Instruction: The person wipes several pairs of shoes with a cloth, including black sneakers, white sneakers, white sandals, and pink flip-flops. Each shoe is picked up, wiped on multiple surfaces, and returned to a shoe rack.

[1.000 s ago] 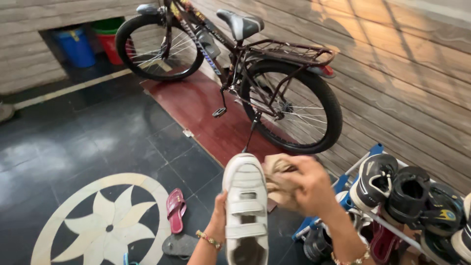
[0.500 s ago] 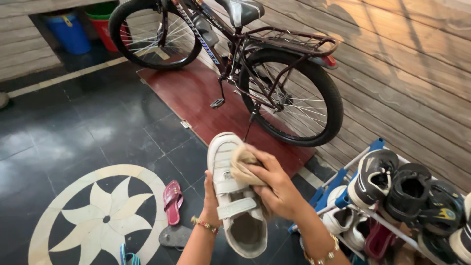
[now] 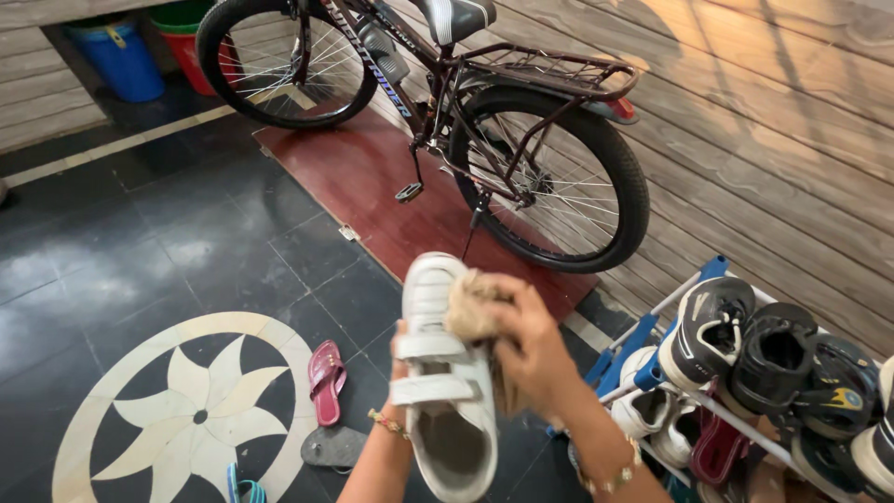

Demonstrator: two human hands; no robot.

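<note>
A: What does each hand hold?

B: The left hand (image 3: pixel 399 359) grips the white shoe (image 3: pixel 445 373) from its left side and underneath, with only the fingers showing past the shoe's edge. The right hand (image 3: pixel 529 346) is closed around a tan cloth (image 3: pixel 470 305), which it presses against the upper right side of the shoe. Both wrists carry a beaded bracelet.

A: Where is the shoe, and how does it lie?

B: It is held in the air at about 6 o'clock in the view, above the dark tiled floor (image 3: pixel 140 251). Its long axis runs nearly from 6 to 12 o'clock, tipped slightly toward 11. The toe points away from the person, toward 12 o'clock and the bicycle (image 3: pixel 447 112); the open heel end faces the camera. Two straps cross the top.

A: What surrounds it?

B: The bicycle stands at 12 o'clock on a red mat (image 3: pixel 372 196) beside the wooden wall (image 3: pixel 764 140). At 3 to 4 o'clock a blue-and-white shoe rack (image 3: pixel 652 321) holds dark sneakers (image 3: pixel 745 349) and other shoes. At 8 o'clock a pink sandal (image 3: pixel 326 380) lies at the edge of a pale flower pattern (image 3: pixel 191 410) set in the floor, with a dark sandal (image 3: pixel 337 447) just below it. A blue bucket (image 3: pixel 119 58) and a red bucket (image 3: pixel 197 58) stand at 10 to 11 o'clock.
</note>
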